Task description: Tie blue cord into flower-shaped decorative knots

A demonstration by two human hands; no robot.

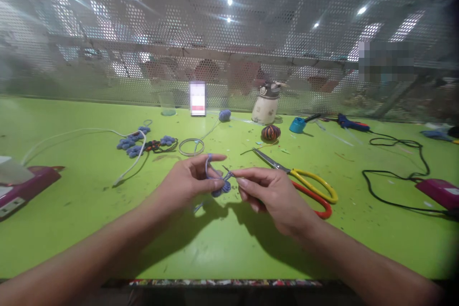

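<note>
Between thumb and fingers my left hand (195, 175) pinches a small blue-purple crochet piece (221, 188), its index finger stretched out with yarn looped around it. My right hand (269, 190) is closed on a thin crochet hook (225, 169), whose tip meets the loops at the top of the piece; most of the hook is hidden in the fingers. From a blue-purple yarn ball (224, 115) at the back, a strand runs toward my left hand. Just beyond my right hand lie large scissors (287, 169) with one yellow and one red handle, their blades pointing away to the left.
Blue crochet flowers (134, 144) with a dark cord lie at left, crossed by a white cable (138, 162). Behind stand a lit phone (198, 99), a cream jar (265, 107) and a striped yarn ball (270, 133). Purple power strips (32, 184) flank the green table (107, 229); a glue gun (353, 123) lies right.
</note>
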